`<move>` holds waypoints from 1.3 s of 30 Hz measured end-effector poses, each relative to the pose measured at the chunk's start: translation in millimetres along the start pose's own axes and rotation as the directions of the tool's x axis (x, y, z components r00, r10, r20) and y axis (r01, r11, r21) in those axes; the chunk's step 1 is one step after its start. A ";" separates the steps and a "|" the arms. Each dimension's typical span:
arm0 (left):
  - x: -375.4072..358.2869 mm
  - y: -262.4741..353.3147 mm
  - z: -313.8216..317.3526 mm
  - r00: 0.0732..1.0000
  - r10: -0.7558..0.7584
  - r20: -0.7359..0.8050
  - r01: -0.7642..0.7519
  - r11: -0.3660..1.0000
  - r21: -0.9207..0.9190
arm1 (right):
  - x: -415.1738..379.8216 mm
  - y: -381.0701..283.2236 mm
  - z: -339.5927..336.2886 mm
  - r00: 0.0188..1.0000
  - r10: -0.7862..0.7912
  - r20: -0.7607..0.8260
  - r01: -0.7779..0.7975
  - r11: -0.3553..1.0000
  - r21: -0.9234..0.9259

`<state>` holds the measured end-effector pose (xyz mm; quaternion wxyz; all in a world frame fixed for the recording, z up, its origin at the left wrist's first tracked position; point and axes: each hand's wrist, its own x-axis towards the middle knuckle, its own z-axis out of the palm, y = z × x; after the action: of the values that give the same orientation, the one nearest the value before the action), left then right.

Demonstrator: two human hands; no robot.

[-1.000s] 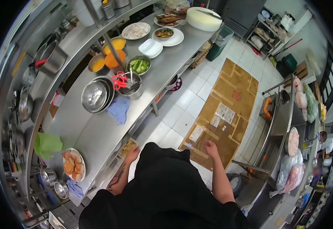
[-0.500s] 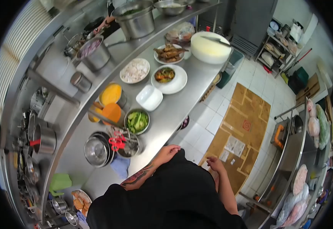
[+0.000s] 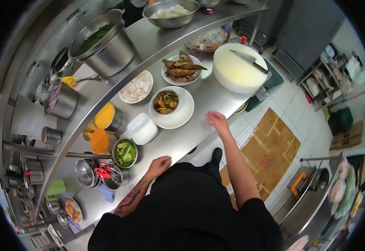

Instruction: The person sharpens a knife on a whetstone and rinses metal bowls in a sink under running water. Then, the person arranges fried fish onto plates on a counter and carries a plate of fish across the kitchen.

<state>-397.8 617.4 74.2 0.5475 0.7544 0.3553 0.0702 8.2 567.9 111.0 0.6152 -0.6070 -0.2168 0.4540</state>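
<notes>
My left hand rests by the counter's near edge with its fingers curled in, and nothing shows in it. Close to it stands a metal bowl of cut green vegetables. My right hand reaches out over the counter edge, slightly blurred, fingers stretched and holding nothing. Beyond it lies a thick round white chopping board with a cleaver on top. Left of my right hand is a white plate bearing a bowl of mixed cooked food. White square dishes sit nearer to me.
A plate of fried fish and a bowl of pale pieces stand farther back. Red-handled scissors sit in a metal container. An overhead steel shelf carries pots. Cardboard covers floor at right; a sink lies beyond.
My view has moved forward along the counter, toward the chopping board. My right hand has risen from beside my body to over the counter edge. My left hand stays low near the edge.
</notes>
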 end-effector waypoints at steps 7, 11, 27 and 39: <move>-55.9 31.8 88.2 0.765 -0.408 -0.499 0.285 0.909 -0.306 | 230.0 -29.1 12.1 0.990 0.114 0.078 -0.131 0.953 0.273; -96.7 53.7 197.8 0.457 -0.597 -0.660 0.272 0.800 -0.535 | 298.2 -26.6 30.5 0.935 0.279 0.221 -0.330 0.913 0.242; -139.9 148.3 530.1 -0.048 -0.942 -0.332 0.159 0.321 -0.934 | 286.3 -29.5 20.8 0.987 0.028 0.155 -0.076 0.947 0.311; -135.3 127.7 571.6 -0.018 -0.841 -0.541 0.061 0.539 -0.840 | 254.5 -79.1 -10.0 0.951 -0.027 0.307 -0.054 0.966 0.253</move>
<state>-156.1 72.0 1.0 0.3875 0.1267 0.8090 0.4235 165.4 783.3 111.5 0.6444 -0.4451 -0.2448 0.5716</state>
